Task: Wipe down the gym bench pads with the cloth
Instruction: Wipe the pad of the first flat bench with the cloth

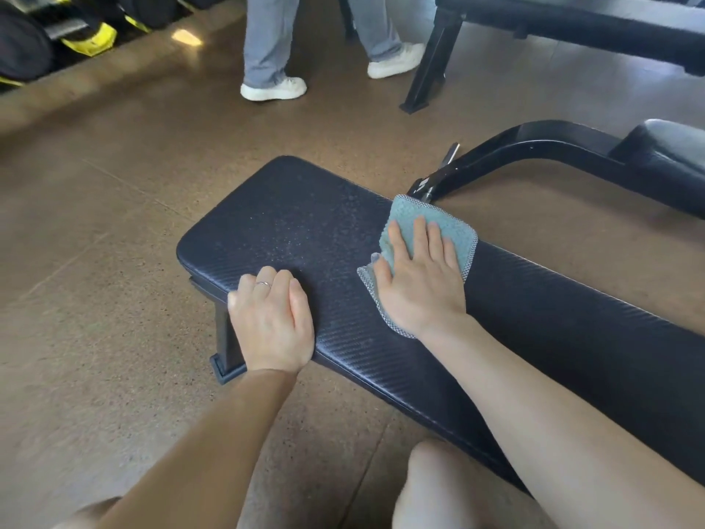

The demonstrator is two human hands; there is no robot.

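A blue cloth is being pressed flat on the black bench pad by the right hand, fingers extended. The pad's near edge is being steadied by the left hand, fingers apparently loosely curled, nothing grasped. Pale specks are being shown on the pad's far end.

Bare pad lies open in the frame's centre, between the left hand at its near edge and the right hand. A black frame arm crowds the upper right.
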